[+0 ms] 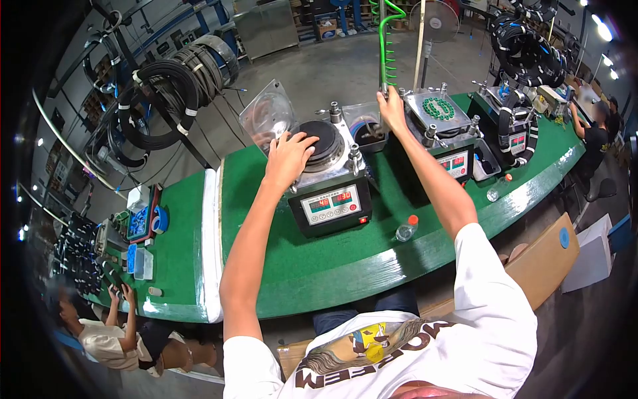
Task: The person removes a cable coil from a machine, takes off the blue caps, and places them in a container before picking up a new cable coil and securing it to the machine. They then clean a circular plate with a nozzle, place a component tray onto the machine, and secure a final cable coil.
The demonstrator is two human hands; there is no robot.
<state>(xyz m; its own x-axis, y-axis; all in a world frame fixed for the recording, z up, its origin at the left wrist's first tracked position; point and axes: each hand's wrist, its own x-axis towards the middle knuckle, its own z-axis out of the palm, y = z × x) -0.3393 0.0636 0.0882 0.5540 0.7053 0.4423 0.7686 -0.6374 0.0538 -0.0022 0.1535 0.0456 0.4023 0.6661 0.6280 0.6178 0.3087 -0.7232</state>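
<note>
Left hand (289, 154) on press (323, 174), green workbench (345, 256), factory floor (332, 70).

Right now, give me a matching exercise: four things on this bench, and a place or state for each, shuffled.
Things:
1. left hand
2. right hand
3. bottle
4. green rings

Places:
A. lying on the green bench, in front of the machines
B. on the black round plate
C. gripping the tool under the green coiled hose
D. on the second machine's tray

Pairs: 1-B, 2-C, 3-A, 4-D
</note>
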